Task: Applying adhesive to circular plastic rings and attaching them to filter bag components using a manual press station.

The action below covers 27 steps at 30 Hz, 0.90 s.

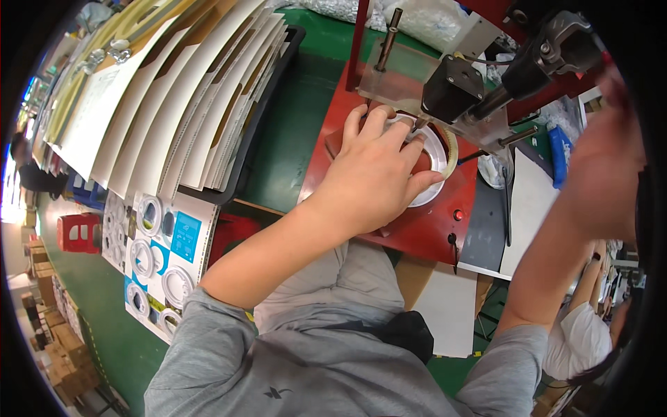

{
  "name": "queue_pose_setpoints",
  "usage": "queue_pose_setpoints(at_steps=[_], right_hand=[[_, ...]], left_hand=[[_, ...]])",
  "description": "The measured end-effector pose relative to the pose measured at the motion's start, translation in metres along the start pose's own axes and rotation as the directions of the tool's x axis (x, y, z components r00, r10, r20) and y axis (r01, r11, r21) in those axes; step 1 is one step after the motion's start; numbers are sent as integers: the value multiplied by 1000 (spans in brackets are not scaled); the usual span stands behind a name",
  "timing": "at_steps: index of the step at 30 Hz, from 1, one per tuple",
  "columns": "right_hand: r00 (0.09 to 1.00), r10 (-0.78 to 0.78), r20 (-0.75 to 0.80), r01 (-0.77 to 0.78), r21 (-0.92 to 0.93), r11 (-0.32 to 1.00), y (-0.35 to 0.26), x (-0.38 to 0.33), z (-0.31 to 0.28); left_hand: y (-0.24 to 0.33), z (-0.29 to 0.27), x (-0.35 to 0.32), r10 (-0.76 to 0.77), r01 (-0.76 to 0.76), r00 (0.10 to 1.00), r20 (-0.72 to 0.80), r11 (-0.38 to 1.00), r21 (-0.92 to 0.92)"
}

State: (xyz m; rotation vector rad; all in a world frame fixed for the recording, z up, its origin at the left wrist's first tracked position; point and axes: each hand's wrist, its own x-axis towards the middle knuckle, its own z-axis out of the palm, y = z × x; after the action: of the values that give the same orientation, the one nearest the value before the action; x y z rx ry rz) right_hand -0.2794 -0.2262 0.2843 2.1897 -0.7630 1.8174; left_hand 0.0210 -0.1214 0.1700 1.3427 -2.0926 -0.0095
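My left hand [379, 167] lies flat, fingers spread, on a white ring-shaped part [436, 156] seated on the red base [417, 226] of a small press machine. The black motor head [453, 87] of the machine hangs just above the fingertips. My right hand [611, 132] is raised at the far right, blurred, by the machine's black handle [556, 48]; whether it grips the handle is unclear.
A black tray [267, 104] holds a fanned stack of beige cards [174, 90] on the green table at left. Packaged rings on printed cards [156, 257] lie below it. A red stool [78, 233] stands on the floor. Another seated person in white [583, 337] is at lower right.
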Motion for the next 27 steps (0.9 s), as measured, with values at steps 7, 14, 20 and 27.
queue_pose_setpoints(at_steps=[7, 14, 20, 27], right_hand=[[1000, -13, -2, 13, -18, 1000, -121, -29, 20], [575, 483, 661, -247, -423, 872, -128, -129, -10], [372, 549, 749, -73, -566, 821, -138, -141, -26], [318, 534, 784, -81, -538, 839, -134, -126, -25]], left_hand=[[-11, -25, -18, -13, -11, 994, -109, 975, -221], [-54, -12, -75, -464, 322, 859, -216, 819, -476], [-61, 1, -85, -553, 405, 832, -42, 658, -634], [-60, 6, -83, -583, 404, 810, -66, 635, -658]])
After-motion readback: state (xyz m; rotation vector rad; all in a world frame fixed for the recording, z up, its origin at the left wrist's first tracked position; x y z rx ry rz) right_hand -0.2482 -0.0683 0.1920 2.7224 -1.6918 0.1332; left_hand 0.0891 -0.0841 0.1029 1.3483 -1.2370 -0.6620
